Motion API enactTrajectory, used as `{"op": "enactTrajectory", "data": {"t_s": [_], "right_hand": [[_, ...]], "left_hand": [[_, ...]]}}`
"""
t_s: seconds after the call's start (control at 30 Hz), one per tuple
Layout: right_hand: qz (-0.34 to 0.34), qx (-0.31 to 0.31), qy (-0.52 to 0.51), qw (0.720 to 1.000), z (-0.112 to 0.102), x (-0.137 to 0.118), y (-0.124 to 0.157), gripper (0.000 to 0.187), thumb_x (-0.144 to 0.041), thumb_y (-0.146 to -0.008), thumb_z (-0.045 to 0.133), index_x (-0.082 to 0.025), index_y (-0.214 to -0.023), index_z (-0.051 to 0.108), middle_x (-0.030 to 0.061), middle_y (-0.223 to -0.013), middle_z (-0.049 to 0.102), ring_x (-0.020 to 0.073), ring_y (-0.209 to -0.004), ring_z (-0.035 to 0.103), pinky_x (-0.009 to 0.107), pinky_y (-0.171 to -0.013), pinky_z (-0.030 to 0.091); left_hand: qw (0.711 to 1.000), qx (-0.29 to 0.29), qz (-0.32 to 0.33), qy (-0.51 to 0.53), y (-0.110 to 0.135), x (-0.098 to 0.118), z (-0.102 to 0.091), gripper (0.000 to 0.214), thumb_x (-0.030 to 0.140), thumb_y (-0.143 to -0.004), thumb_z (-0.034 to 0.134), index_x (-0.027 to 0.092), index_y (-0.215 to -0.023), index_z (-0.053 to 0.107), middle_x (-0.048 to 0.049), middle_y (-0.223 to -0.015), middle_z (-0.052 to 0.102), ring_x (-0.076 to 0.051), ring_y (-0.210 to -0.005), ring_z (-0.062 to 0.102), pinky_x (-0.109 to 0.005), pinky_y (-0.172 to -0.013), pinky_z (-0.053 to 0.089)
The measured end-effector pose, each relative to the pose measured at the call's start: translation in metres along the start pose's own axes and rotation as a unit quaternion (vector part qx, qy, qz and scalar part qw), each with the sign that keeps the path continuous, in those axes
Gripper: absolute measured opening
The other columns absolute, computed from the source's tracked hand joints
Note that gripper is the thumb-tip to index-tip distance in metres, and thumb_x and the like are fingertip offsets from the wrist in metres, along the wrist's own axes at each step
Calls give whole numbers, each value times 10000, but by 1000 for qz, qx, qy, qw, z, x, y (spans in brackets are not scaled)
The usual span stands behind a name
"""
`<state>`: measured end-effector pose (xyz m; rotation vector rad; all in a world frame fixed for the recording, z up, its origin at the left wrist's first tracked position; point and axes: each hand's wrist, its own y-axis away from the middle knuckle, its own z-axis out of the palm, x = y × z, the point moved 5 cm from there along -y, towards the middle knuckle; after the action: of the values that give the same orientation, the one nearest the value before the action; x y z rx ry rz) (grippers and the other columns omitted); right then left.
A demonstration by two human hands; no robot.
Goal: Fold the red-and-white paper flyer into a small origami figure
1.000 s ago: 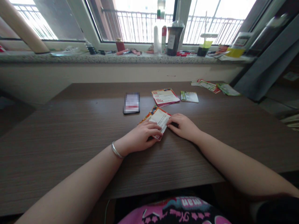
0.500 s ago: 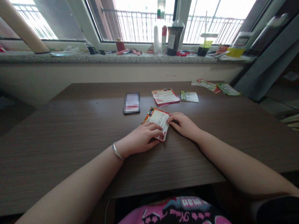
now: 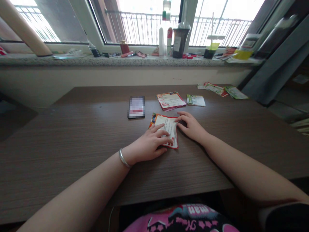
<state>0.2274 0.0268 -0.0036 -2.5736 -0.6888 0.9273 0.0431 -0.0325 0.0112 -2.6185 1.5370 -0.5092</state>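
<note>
A printed card [image 3: 172,127] with a red border and a colourful strip at its top left lies on the table in front of me. My left hand [image 3: 154,143], with a silver bangle at the wrist, rests on it with the fingers spread flat. At the card's upper right edge, my right hand [image 3: 189,125] holds the rim between curved fingers and thumb, and that side bends slightly upward. Whether more cards lie beneath is hidden. Beyond it sits a stack of similar red-edged cards [image 3: 171,100].
A phone-like dark-rimmed item [image 3: 136,107] with a blurred face lies left of the stack. Right of the stack are a small green-and-white card pile [image 3: 196,100] and more cards [image 3: 236,92] at the table's far right. Bottles and a dark cup [image 3: 180,42] line the windowsill [image 3: 145,61].
The card has turned a little and its right side now bends. My left fingers have spread wider across it. My right hand has shifted slightly to the right and away from me.
</note>
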Motion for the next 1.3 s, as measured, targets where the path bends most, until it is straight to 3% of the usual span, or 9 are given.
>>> {"op": "enactTrajectory", "data": {"t_s": [0.13, 0.4, 0.7, 0.9, 1.2, 1.3], "right_hand": [[0, -18, 3, 1000, 2, 5, -1, 153, -154, -813, 592, -189, -944, 663, 113, -1157, 636, 243, -1118, 571, 485, -1023, 410], [2, 0, -38, 999, 4, 3, -7, 188, -204, -805, 625, -212, -991, 644, 78, -1079, 678, 232, -1047, 608, 443, -970, 444], [6, 45, -121, 992, 1, 2, -6, 56, -224, -813, 604, -207, -865, 614, 49, -937, 641, 193, -915, 605, 366, -806, 531], [-33, 63, -79, 994, -8, -15, -3, 56, -166, -817, 581, -212, -814, 613, 28, -834, 622, 172, -810, 601, 331, -752, 525], [71, 67, -200, 975, 2, -17, 3, 230, -156, -754, 606, -220, -972, 572, -18, -788, 617, 131, -672, 604, 294, -684, 526], [89, 52, -221, 970, 2, -18, 5, 210, -189, -757, 617, -214, -963, 584, -19, -756, 620, 134, -660, 602, 298, -679, 520]], "left_hand": [[1000, -21, -7, -10, 0, -1, 3, 347, 307, -895, 550, 314, -1240, 589, -56, -1285, 549, -355, -1365, 318, -628, -1112, 226], [999, -44, -9, 1, -4, 1, 5, 424, 290, -889, 556, 360, -1307, 539, -54, -1367, 497, -307, -1294, 416, -578, -1090, 283], [998, -57, -2, -17, -3, -1, 9, 427, 309, -910, 529, 369, -1332, 510, -42, -1445, 448, -325, -1380, 313, -619, -1097, 226], [998, -66, -8, -23, -3, -3, 12, 426, 331, -919, 517, 375, -1342, 499, -28, -1510, 372, -345, -1401, 276, -622, -1098, 222], [995, -88, -25, -41, -1, -5, 14, 431, 379, -934, 493, 389, -1364, 467, -40, -1549, 299, -371, -1431, 200, -658, -1091, 187], [995, -88, -21, -46, -2, -5, 14, 425, 374, -935, 496, 393, -1358, 471, -39, -1561, 274, -355, -1440, 189, -653, -1106, 147]]}}
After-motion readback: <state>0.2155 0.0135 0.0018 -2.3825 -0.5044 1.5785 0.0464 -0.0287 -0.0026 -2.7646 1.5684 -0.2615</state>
